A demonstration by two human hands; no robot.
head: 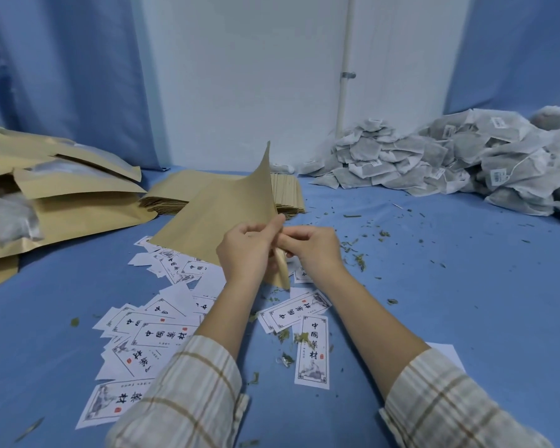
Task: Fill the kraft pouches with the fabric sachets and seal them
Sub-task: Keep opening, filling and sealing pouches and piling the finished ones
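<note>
1. A flat, tan kraft paper pouch (220, 215) is held up off the blue cloth-covered table (434, 286), one corner pointing upward. It sits at the middle of the work area, in front of the person, probably so its mouth can be worked open close to the eyes.
2. The left hand (244, 250) pinches the pouch's near edge between thumb and curled fingers.
3. The right hand (311, 248) meets the left at that same edge with its fingers curled in. It seems to pinch the other layer of paper, apparently to peel the two sides apart. The exact contact is hidden behind the knuckles.
4. A fanned stack of empty kraft pouches (285, 192) lies just behind the raised one, within easy reach as the supply.
5. A heap of grey-white fabric sachets (434, 163) is piled at the right rear, well apart from the hands. None is in the raised pouch yet, as far as can be seen.
6. Filled kraft pouches (65, 195) lie stacked at the left, some with sachets showing at their open mouths.
7. White printed paper labels (312, 350) and green leaf crumbs (356, 250) are scattered under and around the forearms.
</note>
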